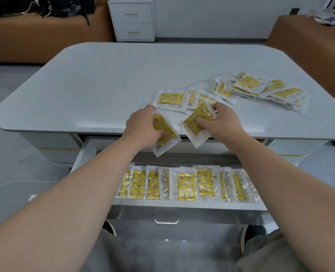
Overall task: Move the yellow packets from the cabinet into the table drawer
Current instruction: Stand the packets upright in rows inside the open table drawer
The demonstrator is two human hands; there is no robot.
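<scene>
item: yellow packets. my left hand gripped one packet, thumb across its face; my right hand pinched another at the table edge, above the open drawer holding a packet row.

Hands: two, the left hand and the right hand.
Yellow packets held: one left-hand packet and one right-hand packet; more may be stacked under it, cannot tell.
Drawer row: roughly ten, overlapping, ends hidden behind the forearms.
On the table: loose cluster of four or five; heap of about a dozen, too overlapped for a firm count.
One open drawer.
One white cabinet with two drawer fronts.
Two brown sofas.
</scene>
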